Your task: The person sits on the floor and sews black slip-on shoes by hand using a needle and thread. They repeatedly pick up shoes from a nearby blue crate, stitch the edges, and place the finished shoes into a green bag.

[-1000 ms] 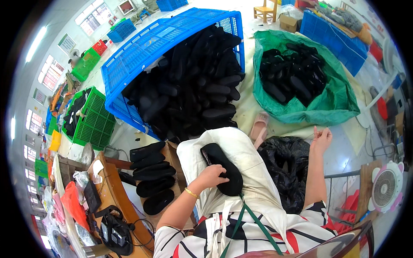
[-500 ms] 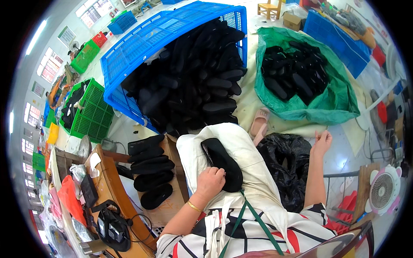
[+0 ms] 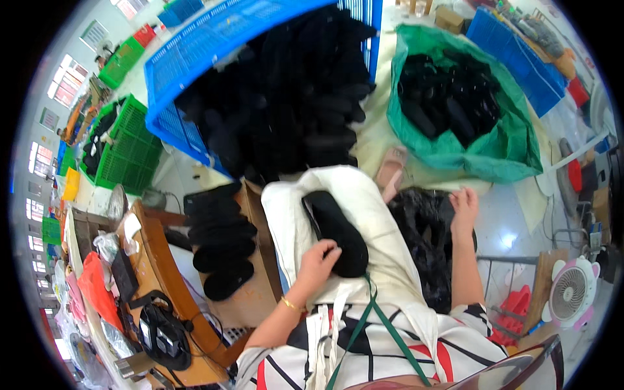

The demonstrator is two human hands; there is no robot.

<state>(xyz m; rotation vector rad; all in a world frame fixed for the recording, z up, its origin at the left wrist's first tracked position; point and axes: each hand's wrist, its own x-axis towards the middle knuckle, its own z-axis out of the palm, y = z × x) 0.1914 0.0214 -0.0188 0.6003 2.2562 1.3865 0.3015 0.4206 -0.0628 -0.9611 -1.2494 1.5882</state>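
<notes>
On my lap, over a white apron, lies a black cloth slipper with its opening toward the upper left. My left hand grips its lower left edge, thumb and forefinger pinched together on the cloth. Off to the right, my right hand is raised above a black plastic bag, apart from the slipper. Its fingers are bent together; anything small between their tips cannot be made out. Several similar black slippers lie in a row on cardboard to my left.
Ahead, a tipped blue crate holds a heap of black pieces. A green sack with more stands at the far right. A wooden table flanks me on the left, and a small fan stands at right. A pink shoe shows beyond my lap.
My right hand has moved left and a little up, closer to the slipper. The left hand keeps its grip. The whole view has shifted slightly.
</notes>
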